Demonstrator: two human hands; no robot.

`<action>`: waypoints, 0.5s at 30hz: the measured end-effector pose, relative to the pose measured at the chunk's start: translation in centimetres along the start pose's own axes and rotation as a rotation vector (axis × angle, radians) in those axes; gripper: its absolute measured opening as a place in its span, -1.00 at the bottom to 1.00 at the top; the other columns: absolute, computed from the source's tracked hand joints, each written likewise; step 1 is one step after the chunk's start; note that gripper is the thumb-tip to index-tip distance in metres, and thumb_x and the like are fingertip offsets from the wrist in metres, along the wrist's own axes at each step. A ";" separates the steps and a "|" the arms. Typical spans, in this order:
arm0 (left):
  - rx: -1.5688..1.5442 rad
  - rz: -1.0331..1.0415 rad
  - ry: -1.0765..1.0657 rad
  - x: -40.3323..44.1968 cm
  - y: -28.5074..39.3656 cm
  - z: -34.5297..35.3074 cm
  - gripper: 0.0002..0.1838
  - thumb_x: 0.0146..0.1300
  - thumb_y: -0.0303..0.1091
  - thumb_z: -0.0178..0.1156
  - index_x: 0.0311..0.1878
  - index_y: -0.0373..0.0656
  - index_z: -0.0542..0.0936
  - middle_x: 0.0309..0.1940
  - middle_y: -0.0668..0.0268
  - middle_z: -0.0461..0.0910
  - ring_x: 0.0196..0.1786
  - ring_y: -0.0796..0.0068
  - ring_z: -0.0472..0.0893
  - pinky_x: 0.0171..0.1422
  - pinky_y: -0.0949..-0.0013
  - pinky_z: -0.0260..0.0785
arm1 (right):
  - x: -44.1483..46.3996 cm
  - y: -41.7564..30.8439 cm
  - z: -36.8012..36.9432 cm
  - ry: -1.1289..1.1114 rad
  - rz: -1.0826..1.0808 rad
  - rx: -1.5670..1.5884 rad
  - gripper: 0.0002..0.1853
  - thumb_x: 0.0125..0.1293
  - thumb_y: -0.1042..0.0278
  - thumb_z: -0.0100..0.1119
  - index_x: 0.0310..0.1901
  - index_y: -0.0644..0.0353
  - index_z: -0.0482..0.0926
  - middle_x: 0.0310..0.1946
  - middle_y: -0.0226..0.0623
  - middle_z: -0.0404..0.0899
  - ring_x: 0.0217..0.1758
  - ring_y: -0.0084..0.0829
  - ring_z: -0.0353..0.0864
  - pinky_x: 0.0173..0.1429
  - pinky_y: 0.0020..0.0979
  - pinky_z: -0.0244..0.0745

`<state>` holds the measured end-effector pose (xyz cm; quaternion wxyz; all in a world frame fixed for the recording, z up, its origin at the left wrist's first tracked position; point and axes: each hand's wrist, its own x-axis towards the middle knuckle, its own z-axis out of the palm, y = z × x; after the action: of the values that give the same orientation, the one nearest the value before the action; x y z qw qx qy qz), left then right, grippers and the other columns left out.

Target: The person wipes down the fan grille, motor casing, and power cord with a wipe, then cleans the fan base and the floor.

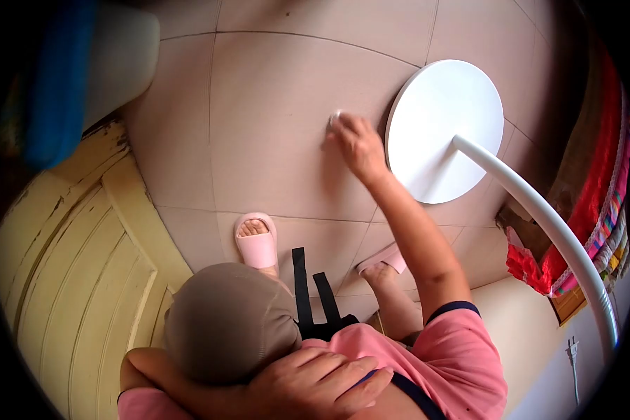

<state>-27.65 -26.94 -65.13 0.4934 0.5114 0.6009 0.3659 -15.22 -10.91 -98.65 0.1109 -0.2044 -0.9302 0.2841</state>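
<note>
My right hand [357, 143] reaches out low over the tiled floor, its fingers pinched on a small white thing [335, 116] that is too small and blurred to name. To its right, apart from the hand, lies a round white base [427, 119] with a curved white pole [532, 199]. My left hand [322, 381] rests with fingers spread over the pink shirt and bare skin near a navy trim. Beside it is a rounded grey-brown cloth-covered form [231, 322], perhaps a knee. Black straps [302, 283] hang between the legs.
Pink slippers [257, 246] are on both feet. A worn yellow wooden panel [84, 280] stands at the left, below a blue item [59, 84] and a pale rounded object [122, 59]. Red and patterned cloths [581, 210] and a white plug cable [573, 353] are at the right.
</note>
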 end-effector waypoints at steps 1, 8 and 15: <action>-0.009 -0.010 0.010 -0.1 0.1 0.0 -0.67 0.09 -0.27 0.21 -0.07 -0.16 0.62 -0.22 0.37 0.61 -0.26 0.46 0.58 -0.16 0.42 0.40 | -1.8 -0.7 0.7 -0.053 -0.015 0.019 -0.68 0.13 0.45 0.18 -0.03 0.23 0.58 0.01 -0.22 0.51 -0.04 -0.17 0.53 0.02 -0.26 0.49; 0.031 -0.031 -0.099 0.7 0.5 -1.9 -0.58 0.01 -0.23 0.28 -0.02 -0.14 0.61 -0.22 0.36 0.60 -0.27 0.43 0.57 -0.15 0.41 0.41 | -3.6 -1.7 3.5 -0.117 0.048 0.367 -0.75 0.23 0.48 0.02 -0.06 0.23 0.57 -0.11 -0.17 0.51 -0.07 -0.11 0.51 0.04 -0.21 0.45; 0.003 -0.047 -0.009 0.1 0.2 -0.9 -0.54 -0.02 -0.23 0.30 0.01 -0.13 0.60 -0.16 0.37 0.60 -0.24 0.44 0.59 -0.13 0.41 0.41 | 5.9 -2.2 4.7 -0.033 0.001 0.420 -0.78 0.24 0.47 -0.02 -0.12 0.23 0.56 -0.12 -0.20 0.52 -0.06 -0.15 0.50 0.02 -0.27 0.45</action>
<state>-28.44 -26.76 -64.73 0.5036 0.4997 0.6111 0.3511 -22.65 -12.26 -100.63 0.1356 -0.1727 -0.8520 0.4754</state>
